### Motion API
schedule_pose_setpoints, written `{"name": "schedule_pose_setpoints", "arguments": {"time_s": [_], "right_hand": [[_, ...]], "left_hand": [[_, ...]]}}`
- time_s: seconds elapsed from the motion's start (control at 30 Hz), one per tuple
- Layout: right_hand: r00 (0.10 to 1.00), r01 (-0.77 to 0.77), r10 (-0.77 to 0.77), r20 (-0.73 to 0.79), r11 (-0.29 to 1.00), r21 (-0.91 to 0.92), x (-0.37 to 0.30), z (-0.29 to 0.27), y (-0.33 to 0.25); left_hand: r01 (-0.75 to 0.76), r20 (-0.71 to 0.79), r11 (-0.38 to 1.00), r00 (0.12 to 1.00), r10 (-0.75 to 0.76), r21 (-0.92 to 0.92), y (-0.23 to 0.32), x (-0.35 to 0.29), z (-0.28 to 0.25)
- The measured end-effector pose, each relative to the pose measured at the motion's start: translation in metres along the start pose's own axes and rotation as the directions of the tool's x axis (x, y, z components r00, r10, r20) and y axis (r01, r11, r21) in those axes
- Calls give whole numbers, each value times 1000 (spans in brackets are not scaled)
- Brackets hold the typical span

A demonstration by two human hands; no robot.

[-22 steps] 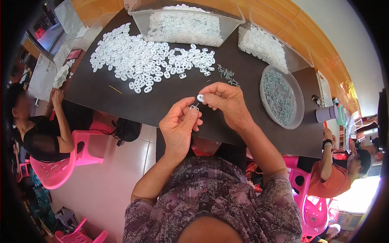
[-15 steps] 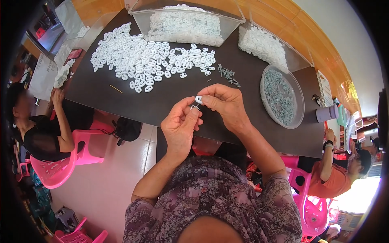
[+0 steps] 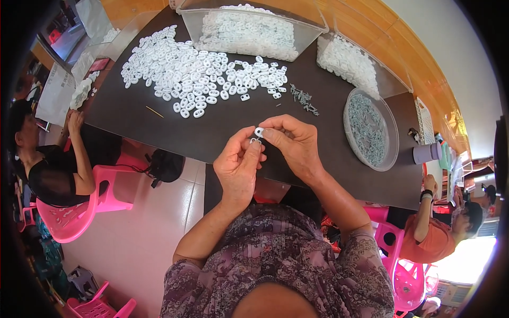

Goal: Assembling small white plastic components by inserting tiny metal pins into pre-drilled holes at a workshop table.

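Note:
My left hand (image 3: pixel 237 167) is closed in a pinch on a small white plastic piece (image 3: pixel 254 141), mostly covered by the thumb. Just above it, my right hand (image 3: pixel 297 148) pinches a white oval plastic piece (image 3: pixel 259 132) with a dark hole showing. The two pieces are held close together over the table's near edge; whether they are joined I cannot tell. Beyond my hands lies a heap of white two-holed oval pieces (image 3: pixel 180 74). A small pile of grey screw-like pins (image 3: pixel 304 99) is on the dark table (image 3: pixel 222 130), with one loose pin apart from it.
Clear bins (image 3: pixel 254 32) of white pieces stand at the back. A round tray (image 3: pixel 347 130) of grey pins and a purple cup (image 3: pixel 426 153) are at the right. A thin yellow stick (image 3: pixel 155 112) lies at the left. People sit at both sides on pink chairs (image 3: pixel 108 193).
The whole view has shifted slightly. My hands keep nearly the same pose, and the white piece in my right hand has turned a little.

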State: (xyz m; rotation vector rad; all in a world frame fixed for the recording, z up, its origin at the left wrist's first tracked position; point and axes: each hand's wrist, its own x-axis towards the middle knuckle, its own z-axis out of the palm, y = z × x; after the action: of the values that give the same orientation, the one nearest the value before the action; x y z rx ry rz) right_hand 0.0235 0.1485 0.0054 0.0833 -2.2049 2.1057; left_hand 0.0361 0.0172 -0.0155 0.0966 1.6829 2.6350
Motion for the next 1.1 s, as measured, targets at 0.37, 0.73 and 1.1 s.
{"name": "schedule_pose_setpoints", "arguments": {"time_s": [0.37,0.73,1.1], "right_hand": [[998,66,-66,7,985,-158,-8,4,-1],[983,180,-150,110,916,-358,-11,4,-9],[882,460,-449,145,750,-475,-9,8,-7]], "left_hand": [[-17,25,998,1000,19,-62,-5,-1,-1],[-11,33,994,999,15,-113,0,1,-6],[46,-31,984,998,-52,-170,10,-2,-5]]}}
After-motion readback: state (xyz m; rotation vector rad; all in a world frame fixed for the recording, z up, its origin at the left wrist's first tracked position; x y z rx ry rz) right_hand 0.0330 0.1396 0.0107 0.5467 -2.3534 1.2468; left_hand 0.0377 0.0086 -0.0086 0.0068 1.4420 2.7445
